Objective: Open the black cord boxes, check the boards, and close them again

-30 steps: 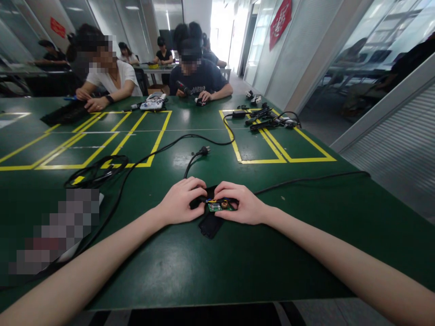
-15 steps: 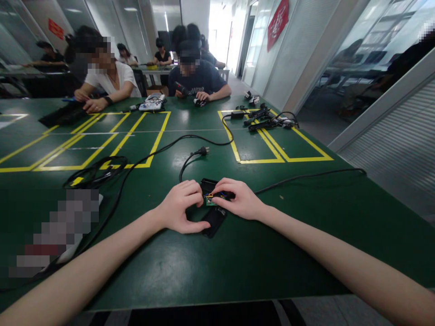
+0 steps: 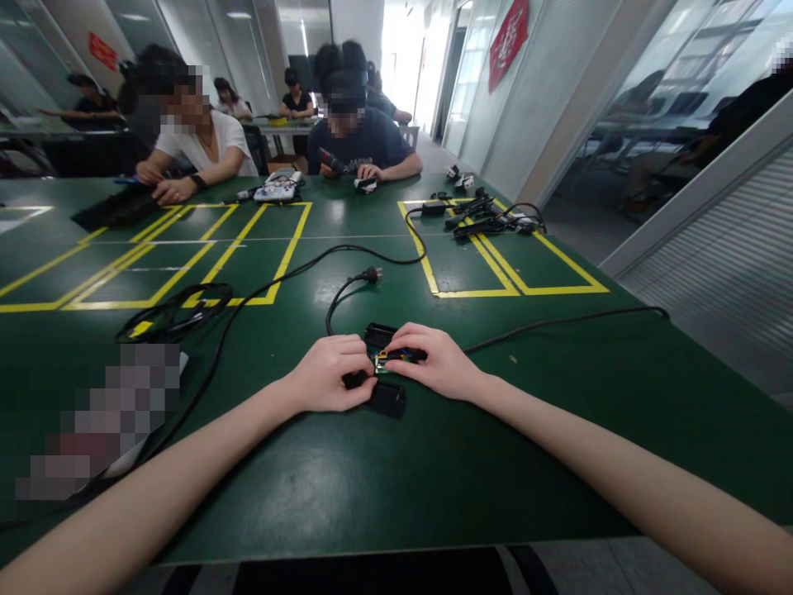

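A small green circuit board [image 3: 382,364] with a coil and wires lies between my hands. My right hand [image 3: 437,361] is closed, with thumb and fingertips pinching the right side of the board. My left hand [image 3: 331,372] is closed too, its thumb and fingertips brought together at the board's left edge. One black plastic case half [image 3: 379,334] is behind the board, partly hidden by my fingers. The other case half [image 3: 387,399] lies on the table in front of it, beside my left thumb.
A short cord ends in a black plug [image 3: 372,275] beyond my left hand. Another black cable [image 3: 570,319] runs right. Coiled cable [image 3: 179,314] and a pixelated object [image 3: 111,421] lie left. Black parts [image 3: 489,219] sit at the back right. Two people work across the green table [image 3: 347,479].
My left thumb and fingers have closed together at the board's left edge. The nearer case half has turned from slanted to nearly level. My right hand has hardly moved.
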The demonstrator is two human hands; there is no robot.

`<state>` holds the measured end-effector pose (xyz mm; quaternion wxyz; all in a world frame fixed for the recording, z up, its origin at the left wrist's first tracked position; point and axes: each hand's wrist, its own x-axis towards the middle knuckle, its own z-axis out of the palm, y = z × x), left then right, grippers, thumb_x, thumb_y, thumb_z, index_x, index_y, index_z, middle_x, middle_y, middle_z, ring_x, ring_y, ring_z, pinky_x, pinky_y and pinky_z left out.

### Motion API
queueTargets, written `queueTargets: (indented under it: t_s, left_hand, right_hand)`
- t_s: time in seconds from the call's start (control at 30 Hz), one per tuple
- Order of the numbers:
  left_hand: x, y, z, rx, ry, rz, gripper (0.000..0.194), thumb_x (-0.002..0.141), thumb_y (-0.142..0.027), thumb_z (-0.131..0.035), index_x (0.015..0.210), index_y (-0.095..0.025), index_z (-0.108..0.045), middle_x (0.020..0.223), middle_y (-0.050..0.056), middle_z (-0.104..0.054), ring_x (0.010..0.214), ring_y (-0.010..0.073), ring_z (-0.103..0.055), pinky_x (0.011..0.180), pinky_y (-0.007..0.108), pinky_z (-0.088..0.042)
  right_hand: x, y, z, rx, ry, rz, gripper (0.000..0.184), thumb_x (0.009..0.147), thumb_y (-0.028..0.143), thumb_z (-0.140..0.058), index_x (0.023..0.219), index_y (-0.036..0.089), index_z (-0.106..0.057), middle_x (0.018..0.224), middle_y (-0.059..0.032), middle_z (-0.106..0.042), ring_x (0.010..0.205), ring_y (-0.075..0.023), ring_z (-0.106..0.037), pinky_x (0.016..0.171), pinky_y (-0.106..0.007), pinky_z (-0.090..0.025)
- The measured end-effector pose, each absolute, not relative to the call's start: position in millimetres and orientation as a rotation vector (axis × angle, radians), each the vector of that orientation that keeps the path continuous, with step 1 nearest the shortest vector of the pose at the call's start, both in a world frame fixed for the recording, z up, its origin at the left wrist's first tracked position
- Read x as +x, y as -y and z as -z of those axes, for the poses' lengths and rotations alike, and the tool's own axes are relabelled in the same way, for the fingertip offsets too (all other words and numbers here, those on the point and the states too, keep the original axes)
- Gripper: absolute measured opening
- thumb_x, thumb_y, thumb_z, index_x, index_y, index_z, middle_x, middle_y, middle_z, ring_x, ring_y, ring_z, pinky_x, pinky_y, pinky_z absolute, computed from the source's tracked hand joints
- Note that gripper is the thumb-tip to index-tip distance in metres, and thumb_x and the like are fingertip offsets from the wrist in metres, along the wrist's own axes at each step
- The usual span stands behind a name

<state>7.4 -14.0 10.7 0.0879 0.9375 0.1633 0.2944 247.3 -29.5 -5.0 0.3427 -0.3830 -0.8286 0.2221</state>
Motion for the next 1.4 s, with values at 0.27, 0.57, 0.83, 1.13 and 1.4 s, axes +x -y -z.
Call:
queueTargets:
  t_s: [0.27,0.57,0.83,1.13,1.4]
  left_hand:
    - [4,13,-5,2.533,-0.704,-0.934,0.014,0.094,-0.029,-0.065,0.087,-0.017,-0.068,0.059,-0.006,-0.058,0.05,0.0077,-0.052,0.052,0.019,-0.04]
    - [5,8,-7,2.55,-0.868,-0.89,0.011,0.093,-0.025,-0.062,0.097,-0.019,-0.07,0.099,0.006,-0.069,0.089,0.0186,-0.068,0.08,0.031,-0.055]
    - [4,4,-5,2.433,-0.857,-0.858,0.01,0.096,-0.023,-0.063,0.09,-0.018,-0.069,0.09,0.003,-0.066,0.081,0.0154,-0.066,0.075,0.027,-0.053]
    - [4,5,-5,2.488,-0.893,-0.831,0.017,0.1,-0.025,-0.056,0.091,-0.018,-0.067,0.086,0.003,-0.069,0.077,0.0157,-0.065,0.072,0.026,-0.051]
    - [4,9,-10,2.464,-0.894,-0.991,0.016,0.097,-0.023,-0.056,0.087,-0.016,-0.067,0.081,0.003,-0.069,0.072,0.0136,-0.064,0.066,0.024,-0.049]
  right_hand:
    - [247,34,4,-0.98,2.191,-0.537,0.031,0.084,0.04,-0.082,0.108,0.021,-0.076,0.11,-0.0082,-0.072,0.094,-0.0225,-0.073,0.085,-0.035,-0.059]
    - [246,36,6,-1.084,2.231,-0.357,0.032,0.082,0.029,-0.081,0.112,0.02,-0.074,0.109,-0.0083,-0.072,0.097,-0.0244,-0.072,0.083,-0.037,-0.059]
    - [254,28,4,-0.991,2.273,-0.449,0.029,0.086,0.029,-0.079,0.113,0.021,-0.073,0.109,-0.0081,-0.071,0.1,-0.0245,-0.07,0.089,-0.04,-0.057]
    - [262,28,-5,-1.027,2.27,-0.377,0.023,0.091,0.019,-0.057,0.115,0.02,-0.059,0.116,-0.0091,-0.063,0.078,-0.0163,-0.061,0.072,-0.032,-0.052]
    - [270,23,-4,-0.95,2.28,-0.367,0.009,0.084,0.014,-0.056,0.091,0.021,-0.057,0.083,-0.0021,-0.064,0.07,-0.0155,-0.057,0.066,-0.027,-0.044]
